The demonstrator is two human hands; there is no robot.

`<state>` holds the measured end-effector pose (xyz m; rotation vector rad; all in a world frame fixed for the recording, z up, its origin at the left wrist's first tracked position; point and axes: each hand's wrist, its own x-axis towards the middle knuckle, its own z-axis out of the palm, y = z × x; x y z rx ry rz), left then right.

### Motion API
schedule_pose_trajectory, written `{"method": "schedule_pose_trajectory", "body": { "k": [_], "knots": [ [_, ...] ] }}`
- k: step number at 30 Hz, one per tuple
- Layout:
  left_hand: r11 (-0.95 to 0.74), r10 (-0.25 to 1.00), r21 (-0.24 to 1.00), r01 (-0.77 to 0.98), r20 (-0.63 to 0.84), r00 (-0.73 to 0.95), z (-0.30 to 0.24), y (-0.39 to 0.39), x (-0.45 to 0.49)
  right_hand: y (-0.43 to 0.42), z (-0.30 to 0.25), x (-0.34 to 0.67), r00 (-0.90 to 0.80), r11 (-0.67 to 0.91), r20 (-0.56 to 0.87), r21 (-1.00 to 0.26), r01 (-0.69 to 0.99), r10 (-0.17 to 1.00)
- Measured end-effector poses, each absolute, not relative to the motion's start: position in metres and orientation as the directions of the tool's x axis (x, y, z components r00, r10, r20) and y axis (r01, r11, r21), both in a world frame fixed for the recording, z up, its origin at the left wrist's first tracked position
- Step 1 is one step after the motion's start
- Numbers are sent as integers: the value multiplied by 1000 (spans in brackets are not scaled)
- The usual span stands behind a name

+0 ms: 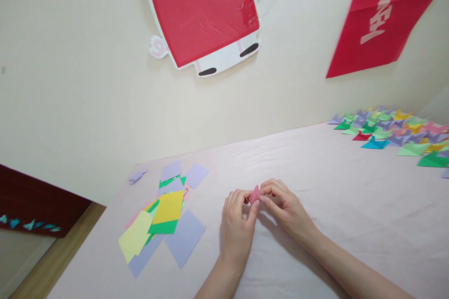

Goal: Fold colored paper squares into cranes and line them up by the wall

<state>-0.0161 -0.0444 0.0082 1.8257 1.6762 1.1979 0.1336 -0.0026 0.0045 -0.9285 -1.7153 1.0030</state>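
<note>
A small folded pink paper piece is pinched between both of my hands, just above the pale pink table. My left hand grips its left side with curled fingers. My right hand holds its right side, fingers closed over it. Most of the paper is hidden by my fingertips.
Loose paper squares in yellow, green and lilac lie in a heap to the left of my hands. Several folded paper shapes in many colours lie at the far right by the wall. Red posters hang on the wall.
</note>
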Motion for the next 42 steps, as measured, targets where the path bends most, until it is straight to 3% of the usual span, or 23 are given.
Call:
{"method": "schedule_pose_trajectory", "body": {
  "k": [3,8,13,27,42],
  "knots": [
    [-175,959,816,551,268,-93,9,-45,-15,-3,4,133,-275,394,343,-906,156,898],
    [-154,978,900,408,196,-64,8,-43,-16,-2,1,132,-272,208,192,-978,29,943],
    [-148,985,908,392,170,-22,7,-39,-18,-1,1,133,-332,108,118,-993,-49,936],
    [-127,989,968,217,142,-51,1,-33,-24,1,4,135,-338,200,203,-979,-45,919],
    [-129,990,978,166,138,-42,4,-33,-24,1,1,136,-367,118,158,-984,-131,917]
  ]
}}
